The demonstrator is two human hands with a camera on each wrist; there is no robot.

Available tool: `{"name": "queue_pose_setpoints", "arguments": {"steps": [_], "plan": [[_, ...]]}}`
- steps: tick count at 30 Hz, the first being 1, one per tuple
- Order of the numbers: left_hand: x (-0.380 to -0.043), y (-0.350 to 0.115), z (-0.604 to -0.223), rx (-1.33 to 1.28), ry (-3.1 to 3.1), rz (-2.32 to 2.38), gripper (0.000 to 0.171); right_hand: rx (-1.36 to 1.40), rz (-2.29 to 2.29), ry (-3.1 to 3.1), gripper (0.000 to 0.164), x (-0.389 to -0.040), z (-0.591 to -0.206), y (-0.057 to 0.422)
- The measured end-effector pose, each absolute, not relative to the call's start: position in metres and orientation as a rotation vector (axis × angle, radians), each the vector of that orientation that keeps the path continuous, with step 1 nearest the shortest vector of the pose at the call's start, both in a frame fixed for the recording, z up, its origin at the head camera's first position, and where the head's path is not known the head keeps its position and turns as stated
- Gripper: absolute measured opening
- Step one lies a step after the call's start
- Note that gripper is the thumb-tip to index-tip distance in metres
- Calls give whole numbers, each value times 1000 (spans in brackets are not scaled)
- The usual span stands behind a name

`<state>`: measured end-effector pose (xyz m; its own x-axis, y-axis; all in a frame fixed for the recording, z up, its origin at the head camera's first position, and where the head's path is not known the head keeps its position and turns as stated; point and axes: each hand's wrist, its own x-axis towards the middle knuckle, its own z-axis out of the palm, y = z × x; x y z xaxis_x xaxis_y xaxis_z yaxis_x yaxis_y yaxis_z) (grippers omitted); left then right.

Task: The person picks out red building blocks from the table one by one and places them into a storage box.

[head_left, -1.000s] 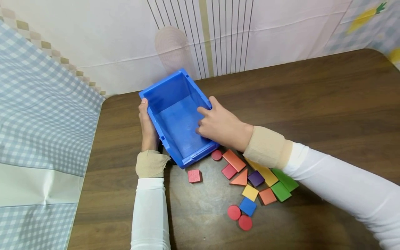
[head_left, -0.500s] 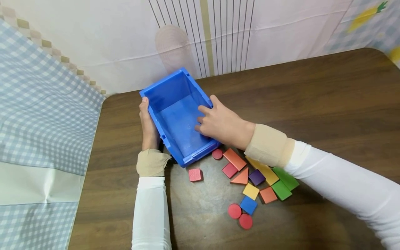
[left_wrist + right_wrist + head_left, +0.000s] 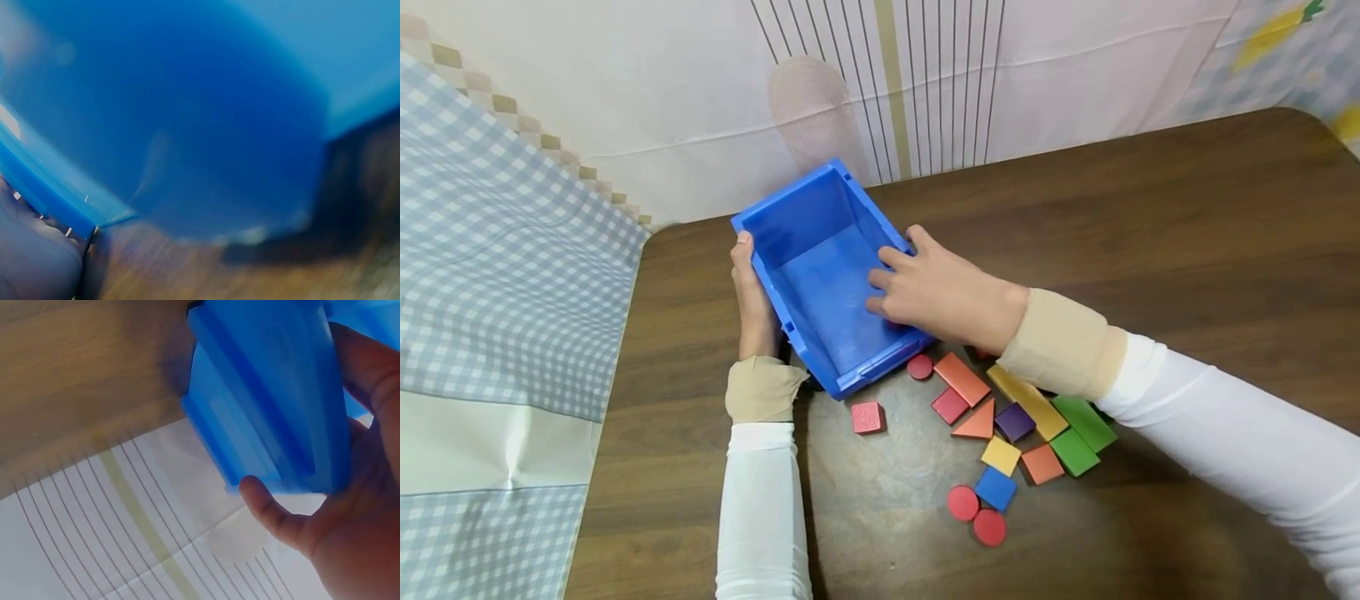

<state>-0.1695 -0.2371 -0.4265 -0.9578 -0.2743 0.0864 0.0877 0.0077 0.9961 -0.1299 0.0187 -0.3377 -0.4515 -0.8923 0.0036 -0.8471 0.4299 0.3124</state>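
Note:
A blue plastic storage bin (image 3: 831,292) sits at an angle near the back of the table. My left hand (image 3: 752,296) grips its left wall, thumb up at the rim; a bit of that hand shows in the left wrist view's lower left corner. My right hand (image 3: 943,287) holds the right wall, its fingers curled over into the bin. In the right wrist view the thumb (image 3: 272,509) lies outside by the wall's edge. A small red piece (image 3: 892,324) peeks out below the right fingers, mostly hidden.
In front of the bin lie several wooden blocks: a red cube (image 3: 868,417), red discs (image 3: 989,527), an orange triangle (image 3: 976,421), a purple block (image 3: 1015,422), a long yellow block (image 3: 1030,400) and green blocks (image 3: 1084,422). A patterned curtain (image 3: 685,108) stands behind.
My right wrist has shifted slightly right and up, uncovering more of the yellow block. The left hand keeps its hold, and the bin and blocks stay in place.

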Motion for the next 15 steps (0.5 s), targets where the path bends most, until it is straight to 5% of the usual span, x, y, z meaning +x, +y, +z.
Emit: {"name": "queue_pose_setpoints", "arguments": {"steps": [15], "plan": [[-165,-234,-423,206,-2062,-2039,60,1555,-181,-2462,23,-119,-330,36]]}}
